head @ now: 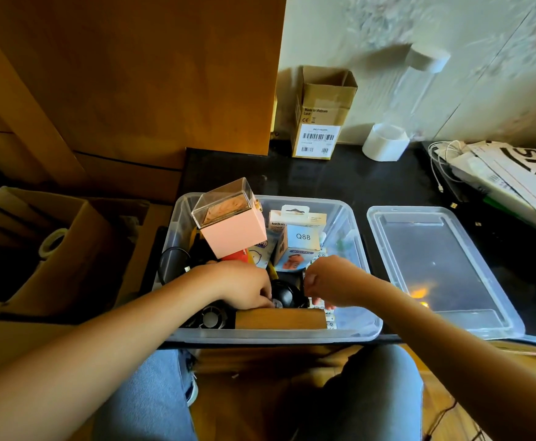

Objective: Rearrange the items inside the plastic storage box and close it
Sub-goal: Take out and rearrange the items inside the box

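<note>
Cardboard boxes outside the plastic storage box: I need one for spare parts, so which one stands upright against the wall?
The tall brown cardboard box with barcode labels, flaps open, behind the clear plastic storage box; the other sits at left.

I see a black tabletop (pixel 339 183) carrying the clear box (pixel 360 329) at its near edge, with the lid (pixel 444 268) lying flat just beside it on the right. At the back stand a cardboard carton (pixel 322 122) and a white cylinder (pixel 385 143). On the far right, papers (pixel 511 176) and a white cable (pixel 440 167) are piled.
</note>
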A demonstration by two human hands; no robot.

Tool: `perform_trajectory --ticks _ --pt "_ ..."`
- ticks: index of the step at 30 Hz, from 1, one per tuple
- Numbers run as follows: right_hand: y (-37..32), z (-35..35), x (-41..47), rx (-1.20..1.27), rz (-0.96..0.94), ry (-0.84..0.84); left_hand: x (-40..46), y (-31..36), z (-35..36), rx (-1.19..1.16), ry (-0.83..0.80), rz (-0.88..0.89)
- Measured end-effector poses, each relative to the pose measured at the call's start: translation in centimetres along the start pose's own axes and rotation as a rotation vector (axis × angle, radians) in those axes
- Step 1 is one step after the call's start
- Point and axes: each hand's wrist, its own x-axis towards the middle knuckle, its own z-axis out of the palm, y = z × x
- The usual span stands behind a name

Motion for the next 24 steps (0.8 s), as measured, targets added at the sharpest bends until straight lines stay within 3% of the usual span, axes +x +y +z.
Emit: perform_trajectory --ticks 5,11,17,21,24 --pt "0.3 -0.6 -1.1 0.551 -0.119 -0.139 -1.8 0.0 -0.4 -0.181 0.087 0.025" --pt "0.6 0.0 -1.9 0.630 -0.222 -0.258 -3.9 -0.2 0.5 -0.084 0.021 0.029" --pt "0.6 -0.1 -2.5 0.565 -0.240 -0.170 -4.1 0.5 1.4 -0.177 0.180 0.007" --pt "0.2 -0.6 -2.1 0.403 -0.209 -0.114 -3.9 0.1 1.6 -0.193 0.169 -0.015" --pt "0.5 -1.2 -0.8 0.391 -0.008 0.200 -3.5 0.1 1.3 -0.197 0.184 0.008"
